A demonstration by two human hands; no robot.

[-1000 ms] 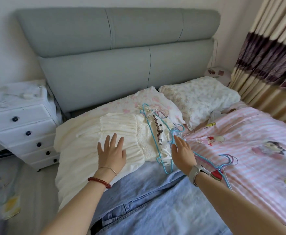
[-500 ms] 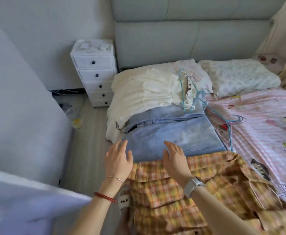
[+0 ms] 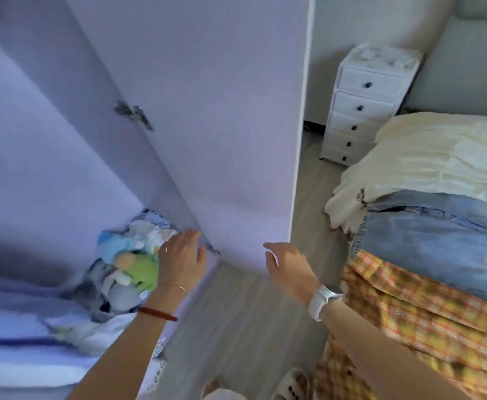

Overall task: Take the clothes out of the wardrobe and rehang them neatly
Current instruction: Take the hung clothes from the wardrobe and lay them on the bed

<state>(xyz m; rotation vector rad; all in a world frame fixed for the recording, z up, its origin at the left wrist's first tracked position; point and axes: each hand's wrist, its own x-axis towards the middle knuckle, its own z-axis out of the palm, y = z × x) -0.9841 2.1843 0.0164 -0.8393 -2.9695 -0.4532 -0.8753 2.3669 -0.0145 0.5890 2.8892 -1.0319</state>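
The wardrobe stands open on the left, its pale door [image 3: 230, 140] swung out in front of me. At the bottom inside lies a heap of clothes and soft toys [image 3: 126, 269], blue, white and green. My left hand [image 3: 183, 259] hovers open over the heap's right edge, near the door's hinge side, holding nothing. My right hand [image 3: 290, 268] is open and empty in front of the door's lower edge. On the bed to the right lie a cream dress [image 3: 427, 157], blue denim [image 3: 438, 243] and a yellow-orange plaid garment [image 3: 409, 321], overlapping each other.
A white drawer unit [image 3: 366, 105] stands against the wall between the wardrobe door and the bed. A grey headboard [image 3: 467, 67] rises behind it. Wooden floor [image 3: 236, 327] runs between wardrobe and bed. My slippers [image 3: 291, 385] show at the bottom.
My view has swung left from the bed to the open wardrobe. Both hands left the clothes on the bed and now hang empty in front of the wardrobe.
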